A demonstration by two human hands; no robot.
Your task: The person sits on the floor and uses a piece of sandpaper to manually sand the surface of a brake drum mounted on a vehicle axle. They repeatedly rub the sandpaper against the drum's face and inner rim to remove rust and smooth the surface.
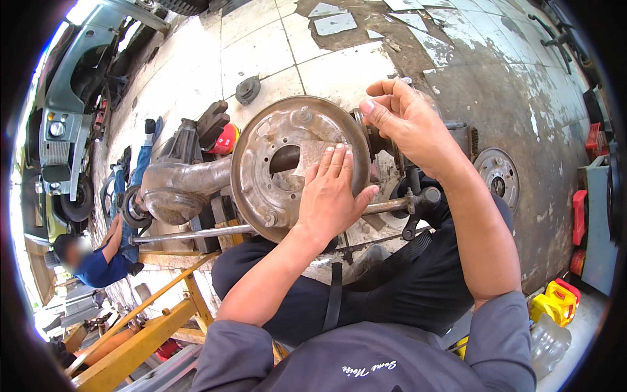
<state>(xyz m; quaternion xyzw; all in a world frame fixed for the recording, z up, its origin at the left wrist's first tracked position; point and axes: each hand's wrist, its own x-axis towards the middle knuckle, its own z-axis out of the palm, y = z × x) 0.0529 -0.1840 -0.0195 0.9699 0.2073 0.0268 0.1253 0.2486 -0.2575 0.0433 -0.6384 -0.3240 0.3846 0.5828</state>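
L hand [333, 202] is mid-frame, flat & palm down, fingers straight and close tog., thumb out to the side; it presses a small brownish-grey abrasive sheet [312, 153] against the face of a round brake backing plate [255, 176], w/o curling round anything. Sheet sits just right of the plate's centre, partly over its big hole, w/ the fingertips on it. Plate stands approx. face-on to the cam, metal worn & brownish, w/ small bolt holes round the centre hole

R hand [411, 127] is up at upper centre-right, just beside the plate's R rim, thumb & fingers loosely bent w/ a gap betw. them; nothing visible in its hold, tho the far side of the fingers is hidden

Axle housing [202, 178] runs left from behind the plate to a rounded diff. bulge [173, 206]; a long steel rod [196, 232] lies below it. Rod end joint [429, 197] is right of the plate, near the person's knee. 2nd round metal plate [486, 173] is on the floor at centre-right; dark round part [247, 90] on the tiles, upper centre. Yellow frame [140, 346] at lower left, co-worker in blue [108, 264] above it, pale car body [65, 157] at far left. Yellow-and-red item [555, 304] + clear plastic bottle [550, 343] at lower right
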